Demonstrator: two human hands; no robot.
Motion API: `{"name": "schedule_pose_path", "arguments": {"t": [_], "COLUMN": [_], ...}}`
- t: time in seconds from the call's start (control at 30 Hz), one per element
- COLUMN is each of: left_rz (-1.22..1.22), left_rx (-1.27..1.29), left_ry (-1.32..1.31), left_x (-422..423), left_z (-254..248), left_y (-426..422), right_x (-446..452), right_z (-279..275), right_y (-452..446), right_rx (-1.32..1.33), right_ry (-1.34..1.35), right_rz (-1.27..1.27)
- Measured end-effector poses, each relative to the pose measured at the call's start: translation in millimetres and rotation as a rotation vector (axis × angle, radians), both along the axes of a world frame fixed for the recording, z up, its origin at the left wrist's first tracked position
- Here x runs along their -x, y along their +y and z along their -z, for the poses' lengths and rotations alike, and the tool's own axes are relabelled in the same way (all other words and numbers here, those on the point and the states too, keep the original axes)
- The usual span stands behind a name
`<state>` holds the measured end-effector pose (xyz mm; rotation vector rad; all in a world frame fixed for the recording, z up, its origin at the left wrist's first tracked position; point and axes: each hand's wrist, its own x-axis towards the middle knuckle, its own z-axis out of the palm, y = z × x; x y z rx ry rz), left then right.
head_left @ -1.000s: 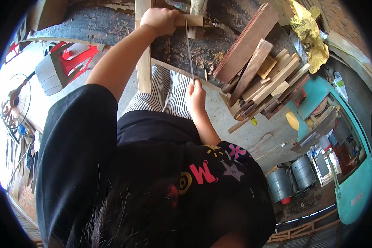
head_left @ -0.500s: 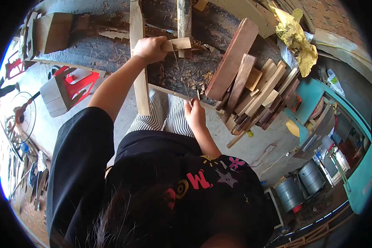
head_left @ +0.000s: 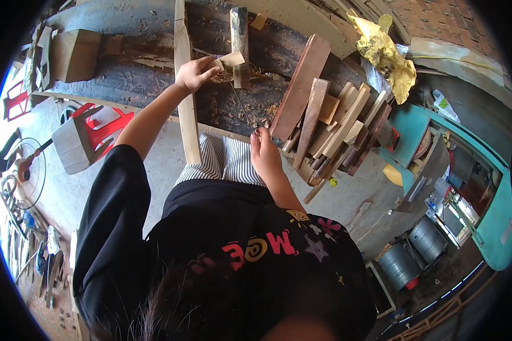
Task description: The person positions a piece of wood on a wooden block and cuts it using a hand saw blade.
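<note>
My left hand (head_left: 194, 74) is closed, thumb and fingers at the left end of a small pale wooden block (head_left: 232, 59). It reaches across a long light wooden board (head_left: 184, 79) that sticks out past the bench edge. A thin dark rod (head_left: 242, 105) slants from near the block down to my right hand (head_left: 265, 156). My right hand is closed around the lower end of the rod, close to the bench edge; the exact kind of tool is too small to tell. Behind the block a worn wooden post-like piece (head_left: 239, 40) lies on the bench.
The dark workbench (head_left: 142, 79) is strewn with shavings. A thick reddish plank (head_left: 302, 85) and stacked wood strips (head_left: 344, 125) lie to the right, with a yellow sack (head_left: 387, 59) beyond. At left are a large wood block (head_left: 77, 55), a red stool (head_left: 111, 128) and a fan (head_left: 28, 170).
My left hand has loosened from a full fist to a finger hold, and the block has turned slightly. My right hand stays low on the rod. The whole view has shifted a little.
</note>
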<state>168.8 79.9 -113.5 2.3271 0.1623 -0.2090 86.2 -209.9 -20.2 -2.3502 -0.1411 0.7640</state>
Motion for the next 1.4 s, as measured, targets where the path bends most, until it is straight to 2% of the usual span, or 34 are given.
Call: {"name": "schedule_pose_path", "arguments": {"t": [0.1, 0.13, 0.2, 0.3, 0.4, 0.43, 0.47, 0.53, 0.6, 0.67, 0.73, 0.8, 0.83, 0.9, 0.93, 1.0, 1.13, 1.2, 1.23, 1.3, 1.33, 1.4], "left_rz": [-0.121, -0.115, -0.204, -0.247, -0.295, -0.291, -0.37, -0.44, -0.378, -0.4, -0.412, -0.382, -0.429, -0.397, -0.393, -0.37, -0.441, -0.472, -0.468, -0.443, -0.417, -0.379], "left_rx": [0.543, 0.544, 0.776, 0.855, 0.858, 0.813, 0.805, 0.735, 0.697, 0.673, 0.634, 0.65, 0.587, 0.616, 0.638, 0.584, 0.536, 0.526, 0.519, 0.49, 0.466, 0.411], "left_ry": [0.151, 0.143, 0.273, 0.258, 0.272, 0.255, 0.292, 0.224, 0.254, 0.307, 0.267, 0.418, 0.373, 0.391, 0.405, 0.417, 0.316, 0.3, 0.324, 0.336, 0.324, 0.306], "left_x": [-2.8, -4.4, -5.6, -5.4, 0.1, 2.3, 6.9, 11.1, 12.2, 11.1, 6.2, -1.6, -9.0, -18.4, -23.0, -22.1, -14.5, -13.6, -13.4, -12.7, -12.8, -14.7], "left_z": [1.3, -3.5, -18.0, -46.6, -60.8, -65.0, -69.5, -43.1, -42.4, -36.9, -11.3, 2.0, -1.4, 1.1, 4.7, 4.7, 7.9, 13.0, 15.3, 19.9, 22.1, 23.3], "left_y": [-1.1, -2.8, -6.1, -0.1, 14.5, 21.7, 28.4, 43.9, 57.4, 62.4, 68.7, 74.6, 68.5, 69.5, 71.4, 71.3, 63.1, 65.1, 66.0, 67.3, 67.5, 67.8], "right_x": [-1.3, -2.0, -4.5, -14.9, -24.4, -29.2, -30.9, -45.3, -41.7, -27.6, -18.7, 4.3, 11.0, 22.4, 23.6, 22.0, 27.2, 31.0, 31.8, 31.8, 38.0, 47.3], "right_z": [-2.8, -3.5, -4.8, -8.4, -20.9, -23.3, -28.3, -83.2, -124.5, -153.3, -191.9, -195.3, -198.3, -201.3, -199.2, -192.3, -172.1, -168.6, -172.4, -183.3, -182.1, -182.1], "right_y": [0.0, 0.8, 2.1, 1.1, 7.3, 13.6, 16.6, 43.9, 73.2, 112.3, 148.5, 170.0, 174.5, 181.1, 181.8, 183.2, 181.3, 176.5, 176.1, 177.1, 178.3, 184.7], "right_rx": [-0.027, -0.026, -0.017, -0.073, -0.226, -0.166, -0.168, -0.313, -0.657, -1.032, -0.779, -0.872, -0.872, -0.8, -0.812, -1.076, -1.252, -1.241, -1.24, -1.158, -1.154, -1.017], "right_ry": [-0.071, -0.08, -0.107, -0.001, -0.072, -0.473, -0.48, -0.782, -0.324, 0.409, 1.034, 1.023, 1.028, 0.987, 1.006, 1.121, 1.124, 1.385, 1.397, 0.918, 0.928, 1.007], "right_rz": [-0.02, -0.016, -0.046, -0.049, 0.002, -0.125, -0.124, -0.325, -0.636, -0.944, -1.124, -1.316, -1.31, -1.482, -1.477, -1.535, -1.439, -1.119, -1.106, -1.177, -1.179, -1.395]}}
